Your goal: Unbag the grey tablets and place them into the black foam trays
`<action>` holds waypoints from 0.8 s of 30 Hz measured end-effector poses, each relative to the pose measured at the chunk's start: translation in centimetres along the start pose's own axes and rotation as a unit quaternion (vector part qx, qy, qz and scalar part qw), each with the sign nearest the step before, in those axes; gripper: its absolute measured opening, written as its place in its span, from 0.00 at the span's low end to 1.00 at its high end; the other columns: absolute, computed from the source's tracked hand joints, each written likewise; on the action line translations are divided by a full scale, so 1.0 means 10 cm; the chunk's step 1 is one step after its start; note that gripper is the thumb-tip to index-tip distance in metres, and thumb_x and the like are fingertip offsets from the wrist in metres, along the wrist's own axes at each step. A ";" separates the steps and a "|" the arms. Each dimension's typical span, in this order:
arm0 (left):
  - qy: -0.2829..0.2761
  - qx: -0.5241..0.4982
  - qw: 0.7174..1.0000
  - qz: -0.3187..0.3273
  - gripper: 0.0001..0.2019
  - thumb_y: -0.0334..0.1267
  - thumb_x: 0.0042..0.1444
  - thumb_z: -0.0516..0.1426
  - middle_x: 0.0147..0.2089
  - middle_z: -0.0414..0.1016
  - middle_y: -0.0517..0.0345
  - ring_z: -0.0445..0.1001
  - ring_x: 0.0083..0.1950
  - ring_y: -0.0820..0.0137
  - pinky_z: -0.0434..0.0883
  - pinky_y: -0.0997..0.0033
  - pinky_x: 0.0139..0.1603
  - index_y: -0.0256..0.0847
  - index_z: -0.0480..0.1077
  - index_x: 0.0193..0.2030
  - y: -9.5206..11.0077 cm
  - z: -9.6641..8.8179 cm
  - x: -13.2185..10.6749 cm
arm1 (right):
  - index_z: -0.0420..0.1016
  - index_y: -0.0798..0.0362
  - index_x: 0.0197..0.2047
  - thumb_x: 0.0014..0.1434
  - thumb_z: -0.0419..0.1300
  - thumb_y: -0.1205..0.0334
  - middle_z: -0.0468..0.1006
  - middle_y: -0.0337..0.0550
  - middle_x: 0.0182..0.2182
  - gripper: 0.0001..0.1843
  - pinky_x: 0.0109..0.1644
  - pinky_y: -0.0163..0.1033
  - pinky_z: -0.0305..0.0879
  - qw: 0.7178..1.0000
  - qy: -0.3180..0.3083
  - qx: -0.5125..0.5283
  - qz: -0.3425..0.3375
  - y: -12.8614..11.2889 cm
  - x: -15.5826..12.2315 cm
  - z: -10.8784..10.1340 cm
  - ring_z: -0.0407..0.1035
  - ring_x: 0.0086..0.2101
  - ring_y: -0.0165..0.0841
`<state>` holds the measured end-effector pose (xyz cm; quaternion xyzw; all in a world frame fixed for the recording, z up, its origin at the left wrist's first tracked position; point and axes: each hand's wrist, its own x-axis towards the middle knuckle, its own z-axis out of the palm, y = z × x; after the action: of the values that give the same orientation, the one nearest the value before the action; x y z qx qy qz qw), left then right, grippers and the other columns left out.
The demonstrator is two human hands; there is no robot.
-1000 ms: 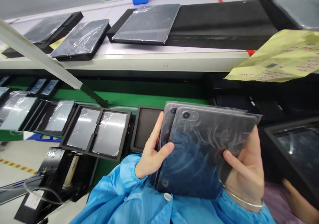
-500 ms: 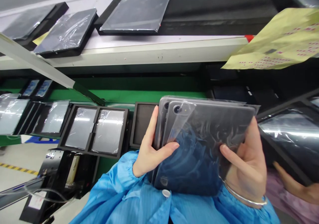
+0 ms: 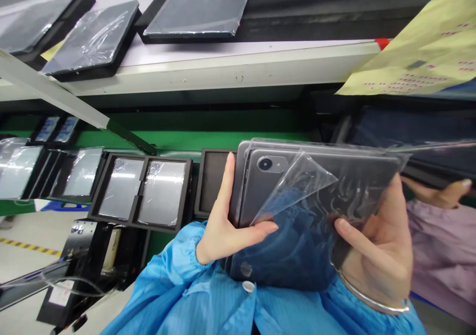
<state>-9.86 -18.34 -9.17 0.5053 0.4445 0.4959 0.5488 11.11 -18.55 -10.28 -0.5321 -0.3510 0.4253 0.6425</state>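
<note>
**Two wrapped tablets held between both hands**

Held up in front of the blue sleeves (image 3: 167,285): two grey tablets (image 3: 256,191), stacked one behind the other with backs facing out. Long axis from 9 to 3 o'clock, camera lens (image 3: 265,164) in the 10 o'clock corner.

Clasped at the 9 o'clock short edge by the left hand (image 3: 226,231), with fingers upright along that edge and thumb laid across the front face, pointing toward 3 o'clock. Clasped at the 4 o'clock corner by the right hand (image 3: 379,260), with thumb on the front, fingers behind and out of sight, and a bracelet (image 3: 372,300) at the wrist. Both grips closed on the stack, neither hand free.

Standing off the front tablet: a loose triangle of clear film (image 3: 297,186), running from the top edge down toward 7 o'clock and ending just above the left thumb. Nearer the left hand than the right. Cannot tell whether thumb and film touch.

Just beside the left hand at 9 o'clock: an empty black tray (image 3: 213,181). Further out at 9 o'clock: a double tray (image 3: 137,224) with two film-covered panels, on a green belt (image 3: 208,139).

At 12 o'clock: a white worktop (image 3: 223,67) carrying more wrapped slabs (image 3: 201,7) on black trays. At 1 o'clock: a yellow sheet (image 3: 420,52) hanging over the edge.

At 3 o'clock, behind the stack and apart from it: a co-worker's hand (image 3: 439,193) and pink sleeve (image 3: 442,255), under the edge of another dark tray.
</note>
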 end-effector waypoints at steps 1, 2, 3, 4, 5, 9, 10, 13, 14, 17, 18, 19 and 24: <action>0.011 0.015 1.000 0.011 0.60 0.40 0.54 0.73 0.79 0.60 0.52 0.80 0.62 0.47 0.86 0.52 0.49 0.67 0.37 0.81 -0.01 -0.01 0.00 | 0.72 0.31 0.68 0.45 0.74 0.67 0.73 0.35 0.68 0.48 0.76 0.52 0.56 1.000 0.000 -0.003 -0.001 0.00 0.00 0.00 0.66 0.67 0.43; 0.020 0.029 0.999 0.021 0.61 0.40 0.53 0.74 0.79 0.59 0.53 0.76 0.67 0.44 0.85 0.49 0.54 0.66 0.38 0.81 -0.01 -0.02 -0.01 | 0.72 0.31 0.68 0.45 0.74 0.67 0.72 0.35 0.68 0.48 0.74 0.52 0.60 1.000 -0.001 -0.007 -0.001 0.00 0.01 0.00 0.67 0.66 0.43; 0.025 0.040 0.999 0.028 0.60 0.41 0.52 0.74 0.80 0.58 0.53 0.72 0.71 0.42 0.83 0.46 0.58 0.65 0.39 0.81 -0.02 -0.02 -0.01 | 0.72 0.30 0.68 0.45 0.74 0.67 0.72 0.35 0.68 0.48 0.72 0.52 0.62 1.000 -0.001 -0.010 -0.002 0.00 0.01 -0.01 0.69 0.65 0.43; 0.024 0.045 0.998 0.032 0.60 0.41 0.52 0.74 0.79 0.59 0.54 0.69 0.73 0.42 0.82 0.43 0.61 0.65 0.40 0.81 -0.02 -0.03 -0.01 | 0.72 0.30 0.68 0.45 0.74 0.67 0.73 0.35 0.68 0.48 0.71 0.52 0.65 1.000 0.000 -0.013 -0.002 0.01 0.01 -0.02 0.71 0.64 0.44; 0.019 0.045 0.998 0.033 0.59 0.41 0.53 0.74 0.79 0.61 0.54 0.69 0.73 0.42 0.81 0.42 0.62 0.65 0.40 0.81 -0.03 -0.03 -0.01 | 0.72 0.29 0.68 0.44 0.74 0.67 0.74 0.35 0.67 0.48 0.70 0.53 0.65 1.000 0.002 -0.013 -0.002 0.02 0.01 -0.03 0.71 0.63 0.44; 0.007 0.030 0.999 0.042 0.51 0.40 0.56 0.72 0.75 0.68 0.54 0.75 0.70 0.47 0.81 0.46 0.63 0.64 0.49 0.80 -0.06 -0.03 0.00 | 0.73 0.30 0.67 0.44 0.72 0.68 0.79 0.34 0.62 0.46 0.77 0.59 0.54 1.000 0.017 0.007 -0.003 0.07 -0.01 -0.08 0.66 0.68 0.44; 0.015 0.035 0.998 0.051 0.49 0.40 0.56 0.72 0.74 0.69 0.53 0.75 0.69 0.48 0.81 0.48 0.63 0.62 0.53 0.79 -0.08 -0.03 0.00 | 0.75 0.31 0.66 0.45 0.71 0.68 0.79 0.34 0.61 0.45 0.79 0.61 0.49 1.000 0.023 0.013 -0.002 0.08 -0.01 -0.08 0.63 0.70 0.44; 0.043 0.046 0.994 0.087 0.44 0.39 0.53 0.74 0.68 0.78 0.52 0.80 0.64 0.53 0.81 0.56 0.62 0.55 0.63 0.75 -0.14 -0.01 0.00 | 0.79 0.30 0.61 0.44 0.70 0.67 0.79 0.31 0.61 0.40 0.80 0.67 0.40 0.998 0.053 0.032 0.016 0.13 -0.04 -0.06 0.54 0.74 0.46; 0.049 0.044 0.993 0.095 0.42 0.39 0.54 0.74 0.65 0.80 0.52 0.82 0.61 0.55 0.81 0.58 0.61 0.54 0.65 0.74 -0.15 0.00 -0.01 | 0.80 0.29 0.59 0.43 0.69 0.67 0.78 0.30 0.62 0.40 0.79 0.70 0.40 0.996 0.068 0.042 0.025 0.15 -0.05 -0.04 0.53 0.74 0.47; 0.045 0.033 0.993 0.104 0.37 0.37 0.55 0.73 0.57 0.86 0.54 0.87 0.50 0.62 0.83 0.64 0.57 0.51 0.69 0.71 -0.17 0.01 -0.04 | 0.82 0.26 0.55 0.37 0.66 0.68 0.77 0.28 0.62 0.41 0.74 0.82 0.42 0.990 0.110 0.067 0.050 0.18 -0.07 0.01 0.54 0.73 0.55; 0.040 0.032 0.993 0.102 0.36 0.37 0.55 0.72 0.54 0.87 0.55 0.88 0.46 0.63 0.85 0.65 0.54 0.50 0.70 0.71 -0.16 0.02 -0.05 | 0.82 0.25 0.54 0.36 0.65 0.68 0.78 0.27 0.62 0.42 0.74 0.84 0.41 0.990 0.116 0.066 0.051 0.18 -0.08 0.03 0.55 0.72 0.56; 0.034 0.032 0.994 0.099 0.36 0.37 0.56 0.72 0.52 0.88 0.55 0.88 0.43 0.64 0.85 0.66 0.51 0.49 0.70 0.71 -0.16 0.02 -0.06 | 0.82 0.24 0.54 0.35 0.65 0.68 0.78 0.26 0.61 0.42 0.74 0.84 0.41 0.990 0.119 0.061 0.050 0.18 -0.08 0.04 0.57 0.72 0.56; 0.030 0.033 0.995 0.088 0.35 0.38 0.56 0.72 0.47 0.88 0.55 0.87 0.39 0.63 0.87 0.64 0.46 0.47 0.71 0.70 -0.12 0.01 -0.09 | 0.82 0.21 0.52 0.36 0.64 0.70 0.77 0.21 0.62 0.42 0.75 0.84 0.39 0.990 0.122 0.037 0.055 0.16 -0.09 0.03 0.58 0.71 0.57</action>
<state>-9.73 -19.25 -10.42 0.5453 0.4306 0.5424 0.4723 10.20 -19.15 -11.78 -0.5747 -0.2242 0.4049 0.6749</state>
